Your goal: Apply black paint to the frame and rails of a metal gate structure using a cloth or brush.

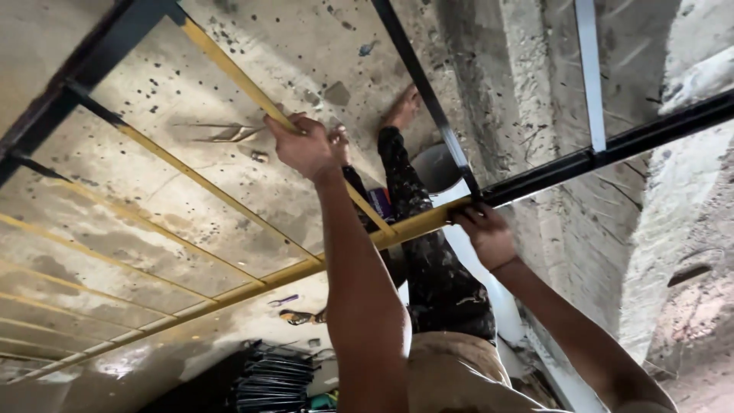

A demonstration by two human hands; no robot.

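Head view shows a frame of yellow and black bars seen against a stained concrete surface point(176, 84), with both of the person's arms extended into it. The left hand point(302, 145) is closed over a thin yellow bar point(229, 73), fingers wrapped around it so that the bar passes through the fist and continues past it on both sides. The right hand point(483, 233) is curled around the thick yellow crossbar point(417, 223) just beside its junction with the black bar point(612, 149); the fingers are hooked over the top edge, and the palm side cannot be seen fully. A second person's paint-spattered leg point(432, 260) and bare foot point(403, 107) lie between the two arms, close to the crossbar. Slippage is judged the main risk: the thin bar offers a narrow grip, and a sideways pull could slide the left hand along it. Pinching of the right fingers at the junction is possible if the bars shift against each other. Contact with the other person's leg is likely if either arm swings inward. A stack of dark sheets point(271, 378) lies well apart.
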